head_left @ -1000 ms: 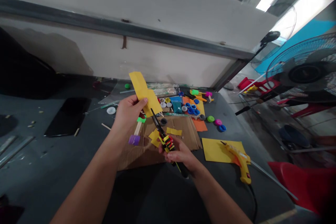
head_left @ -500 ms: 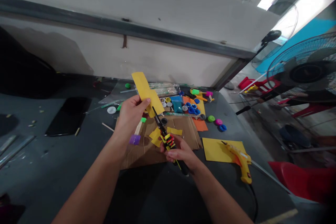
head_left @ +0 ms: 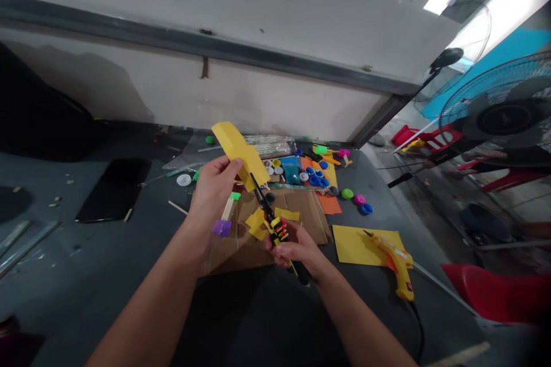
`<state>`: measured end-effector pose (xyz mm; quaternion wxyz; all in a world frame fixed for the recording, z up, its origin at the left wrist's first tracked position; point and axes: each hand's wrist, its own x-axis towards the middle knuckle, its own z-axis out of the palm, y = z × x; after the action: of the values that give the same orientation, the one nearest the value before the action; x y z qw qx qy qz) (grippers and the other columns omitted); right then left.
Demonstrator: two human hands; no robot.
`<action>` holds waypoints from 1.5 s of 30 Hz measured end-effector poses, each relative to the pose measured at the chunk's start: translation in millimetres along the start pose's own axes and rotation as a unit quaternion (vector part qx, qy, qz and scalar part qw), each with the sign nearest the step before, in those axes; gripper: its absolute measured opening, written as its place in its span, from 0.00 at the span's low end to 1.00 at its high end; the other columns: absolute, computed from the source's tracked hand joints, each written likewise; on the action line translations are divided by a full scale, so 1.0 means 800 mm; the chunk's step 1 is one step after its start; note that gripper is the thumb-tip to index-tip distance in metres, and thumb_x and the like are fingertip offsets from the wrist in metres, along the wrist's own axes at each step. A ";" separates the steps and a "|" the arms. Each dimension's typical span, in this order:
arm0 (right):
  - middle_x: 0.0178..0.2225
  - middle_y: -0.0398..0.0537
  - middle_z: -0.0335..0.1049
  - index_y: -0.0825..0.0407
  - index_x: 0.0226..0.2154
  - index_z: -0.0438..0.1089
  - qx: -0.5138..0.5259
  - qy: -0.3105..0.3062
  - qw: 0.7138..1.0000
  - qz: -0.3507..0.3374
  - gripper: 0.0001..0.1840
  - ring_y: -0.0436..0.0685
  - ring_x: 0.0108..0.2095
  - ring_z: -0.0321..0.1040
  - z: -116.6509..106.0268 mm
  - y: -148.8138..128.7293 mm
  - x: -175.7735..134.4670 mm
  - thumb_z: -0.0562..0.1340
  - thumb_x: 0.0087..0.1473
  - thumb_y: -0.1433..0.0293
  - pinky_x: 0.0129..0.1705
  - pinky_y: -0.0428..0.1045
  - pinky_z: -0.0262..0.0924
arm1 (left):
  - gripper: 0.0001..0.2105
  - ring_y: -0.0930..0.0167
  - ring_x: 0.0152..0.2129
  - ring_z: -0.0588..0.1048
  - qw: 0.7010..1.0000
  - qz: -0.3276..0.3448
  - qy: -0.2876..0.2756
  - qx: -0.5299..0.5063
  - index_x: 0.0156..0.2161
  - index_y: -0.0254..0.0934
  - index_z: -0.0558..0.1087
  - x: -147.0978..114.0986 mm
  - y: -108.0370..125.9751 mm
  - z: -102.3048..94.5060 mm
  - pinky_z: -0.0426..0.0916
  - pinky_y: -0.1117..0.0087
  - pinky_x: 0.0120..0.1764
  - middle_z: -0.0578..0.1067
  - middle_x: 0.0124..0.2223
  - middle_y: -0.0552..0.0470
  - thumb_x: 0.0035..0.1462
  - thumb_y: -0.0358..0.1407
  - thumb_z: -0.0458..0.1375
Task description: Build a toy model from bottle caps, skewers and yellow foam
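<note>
- The left hand [head_left: 215, 183] pinches the yellow paper [head_left: 228, 139], raised above the tabletop [head_left: 107, 264].
- The right hand [head_left: 297, 249] is wrapped round a black-and-yellow cutting tool [head_left: 280, 229], tip at the paper's lower edge.
- From where I stand, the paper bows — pinched at one spot, it could twist and skew a cut.
- The left thumb [head_left: 235, 167] sits near the blade [head_left: 260, 196] — a slip could nick it.
</note>
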<state>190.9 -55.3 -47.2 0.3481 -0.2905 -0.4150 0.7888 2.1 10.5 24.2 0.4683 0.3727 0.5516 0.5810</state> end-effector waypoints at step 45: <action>0.29 0.41 0.66 0.53 0.43 0.67 -0.030 0.008 1.000 0.005 0.23 0.42 0.17 0.55 0.004 -0.008 -0.002 0.69 0.43 0.65 0.17 0.42 0.50 | 0.10 0.72 0.21 0.74 0.998 -0.053 -0.027 0.025 0.29 0.33 0.77 0.007 -0.004 -0.007 0.67 0.75 0.22 0.78 0.27 0.50 0.44 0.40 0.62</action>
<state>191.5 -55.0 -39.6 0.3389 -0.3090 -0.4338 0.7755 -4.2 13.8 19.8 0.5039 0.3697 0.5722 0.5311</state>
